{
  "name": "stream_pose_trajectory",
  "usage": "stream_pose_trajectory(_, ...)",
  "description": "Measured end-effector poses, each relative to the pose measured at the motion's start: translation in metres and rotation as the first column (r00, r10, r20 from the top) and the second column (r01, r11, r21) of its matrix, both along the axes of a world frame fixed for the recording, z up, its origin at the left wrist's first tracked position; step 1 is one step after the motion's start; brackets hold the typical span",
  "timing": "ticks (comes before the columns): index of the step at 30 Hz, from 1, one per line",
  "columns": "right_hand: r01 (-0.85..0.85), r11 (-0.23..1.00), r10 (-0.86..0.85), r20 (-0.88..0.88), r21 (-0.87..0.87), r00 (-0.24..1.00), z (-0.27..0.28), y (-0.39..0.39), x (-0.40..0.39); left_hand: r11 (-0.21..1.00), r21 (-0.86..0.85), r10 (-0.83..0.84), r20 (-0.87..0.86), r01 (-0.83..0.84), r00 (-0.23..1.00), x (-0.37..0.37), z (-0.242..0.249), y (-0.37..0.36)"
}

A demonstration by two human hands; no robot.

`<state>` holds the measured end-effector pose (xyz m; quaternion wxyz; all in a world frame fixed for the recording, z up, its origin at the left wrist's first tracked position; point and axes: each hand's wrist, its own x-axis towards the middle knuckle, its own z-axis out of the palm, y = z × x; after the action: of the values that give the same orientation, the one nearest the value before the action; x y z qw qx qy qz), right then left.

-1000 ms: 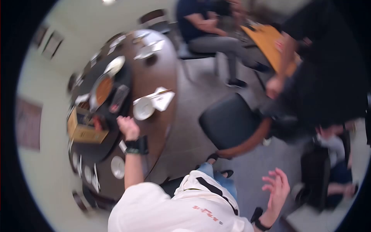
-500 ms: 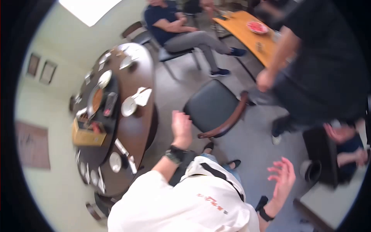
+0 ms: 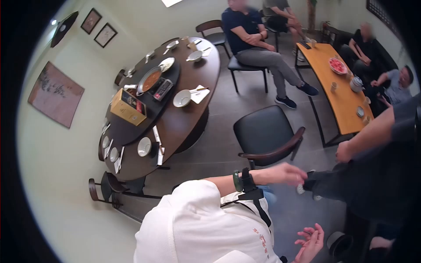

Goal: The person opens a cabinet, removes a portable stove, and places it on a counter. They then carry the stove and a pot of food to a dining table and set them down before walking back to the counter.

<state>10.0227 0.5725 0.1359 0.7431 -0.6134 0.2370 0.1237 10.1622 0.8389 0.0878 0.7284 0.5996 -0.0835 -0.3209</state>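
Observation:
My left hand reaches across in front of my body, fingers stretched out to the right and a little blurred; I see nothing in it. Just beyond it stands a black-seated chair with a curved wooden back, apart from the hand as far as I can tell. Lower down, my right hand is raised palm up with its fingers apart and loosely bent, holding nothing. A black strap and a green band circle my left wrist.
At left, a round dark table bears bowls, a pot, a burner and a yellow box. A person in dark clothes stands close at right. Others sit near an orange table with a watermelon plate.
My left hand has swung right, across my body. The view has turned, bringing more of the orange table and seated people into sight. My right hand appears lower, still spread.

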Motion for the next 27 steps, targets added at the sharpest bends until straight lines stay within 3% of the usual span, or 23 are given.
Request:
stream_pose_trajectory(2,-0.024,0.999,0.024,-0.021,-0.047,1.000,0.004,-0.006,-0.007,0.885,0.211,-0.456,0.220,0.414,0.863,0.003,0.012,-0.035)
stream_pose_trajectory(5,-0.017,0.999,0.016,-0.012,-0.049,1.000,0.001,-0.017,-0.016,0.654,0.328,-0.757,0.278,0.682,0.592,0.009,0.022,-0.079)
stream_pose_trajectory(7,-0.037,0.996,0.036,-0.021,-0.082,0.999,0.009,-0.023,-0.025,0.550,0.298,-0.830,0.300,0.780,0.470,0.017,0.022,-0.106)
stream_pose_trajectory(11,0.066,0.996,-0.066,0.000,-0.062,0.998,0.029,-0.029,-0.039,0.354,0.291,-0.916,0.298,0.889,0.267,0.042,0.052,-0.160)
stream_pose_trajectory(13,0.103,0.994,-0.102,0.010,-0.046,0.995,0.034,-0.029,-0.048,0.262,0.252,-0.962,0.147,0.931,0.231,0.041,0.061,-0.182)
stream_pose_trajectory(15,0.135,0.980,-0.125,0.074,-0.144,0.989,0.032,-0.039,-0.050,0.234,0.211,-0.958,0.219,0.949,0.188,0.042,0.058,-0.209)
stream_pose_trajectory(18,0.288,0.941,-0.268,0.128,-0.179,0.955,0.028,-0.059,-0.055,0.093,0.145,-0.994,0.064,0.985,0.084,0.043,0.052,-0.254)
stream_pose_trajectory(22,0.428,0.898,-0.421,0.083,-0.103,0.903,0.040,-0.059,-0.079,-0.134,0.085,-0.990,0.021,0.987,-0.136,0.026,0.069,-0.287)
stream_pose_trajectory(27,0.626,0.780,-0.620,0.108,-0.028,0.777,0.007,-0.096,-0.127,-0.288,-0.112,-0.955,-0.045,0.951,-0.294,-0.016,0.050,-0.380)
